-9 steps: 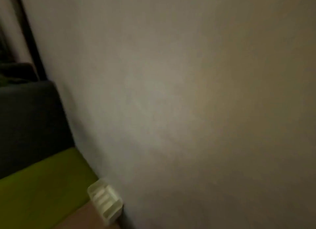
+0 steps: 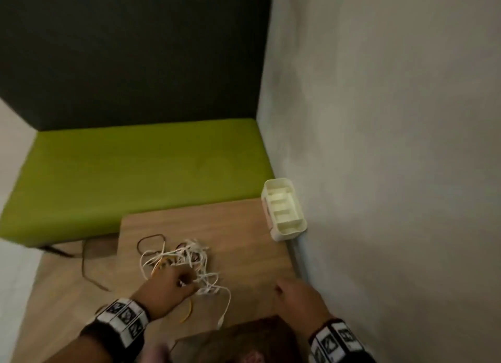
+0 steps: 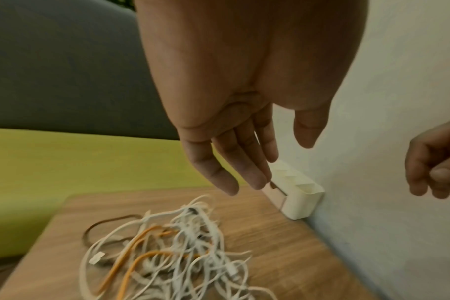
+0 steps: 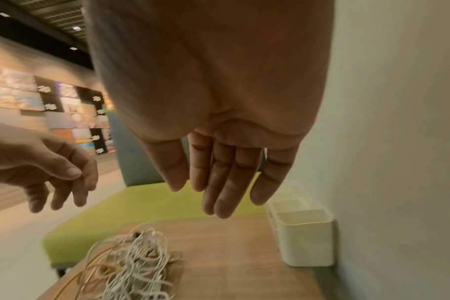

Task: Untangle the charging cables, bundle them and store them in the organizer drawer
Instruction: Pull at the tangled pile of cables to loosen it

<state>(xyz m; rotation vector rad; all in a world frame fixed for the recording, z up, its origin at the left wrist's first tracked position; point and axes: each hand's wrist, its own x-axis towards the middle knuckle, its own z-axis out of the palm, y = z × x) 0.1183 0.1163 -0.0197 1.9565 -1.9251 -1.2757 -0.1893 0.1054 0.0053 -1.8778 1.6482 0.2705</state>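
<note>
the left hand (image 2: 169, 286) hovers over the near side of the tangled cables (image 2: 187, 259), fingers loose and spread, gripping nothing. the right hand (image 2: 296, 295) hangs above the wooden table (image 2: 244, 227), well right of the heap, fingers relaxed and holding nothing. the white, orange and brown cables lie knotted mid-table. farther back, the cream organizer (image 2: 283, 209) sits against the wall (image 2: 393, 145). beyond it runs a green bench (image 2: 135, 167).

Tangled white and orange cables (image 2: 187, 265) on table; cream organizer (image 2: 283, 209) against wall.
</note>
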